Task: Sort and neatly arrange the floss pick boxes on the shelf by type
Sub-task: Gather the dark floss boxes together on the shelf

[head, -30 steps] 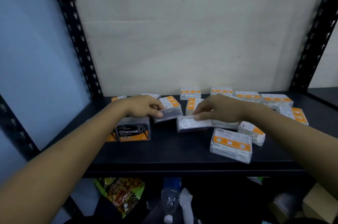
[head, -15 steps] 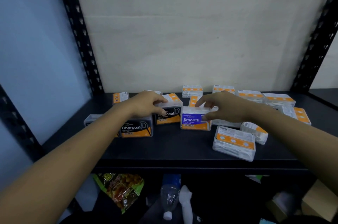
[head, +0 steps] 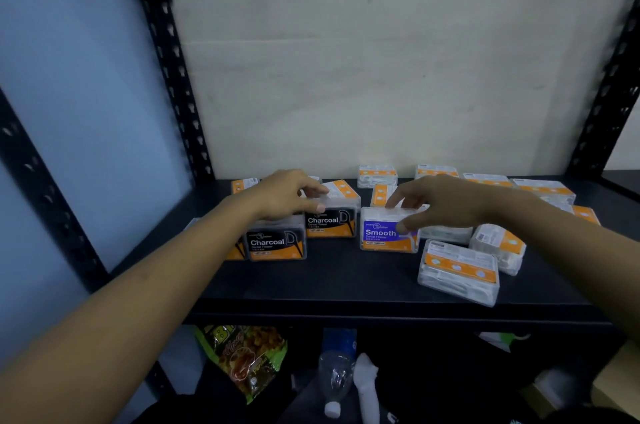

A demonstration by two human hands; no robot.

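Two black Charcoal floss boxes stand upright on the black shelf [head: 346, 285]: one in front [head: 275, 243], one behind it to the right [head: 330, 223]. My left hand [head: 287, 195] grips the top of the rear Charcoal box. A purple Smooth box [head: 388, 233] stands upright just to its right, and my right hand [head: 440, 204] holds its top with thumb on the front face. Several more clear boxes with orange labels lie flat: one at front right [head: 459, 271], another tilted [head: 498, 245], and a row along the back wall [head: 377, 174].
Black perforated uprights [head: 166, 53] frame the shelf at left and right. A blue panel is at the left, a pale wall behind. Below the shelf lie a snack bag [head: 246, 358], a clear plastic bottle [head: 334, 378] and a cardboard box [head: 620, 385].
Both boxes were tipped from lying flat to standing with labels facing me. The Charcoal box now stands beside the front one, and the Smooth box stands to its right.
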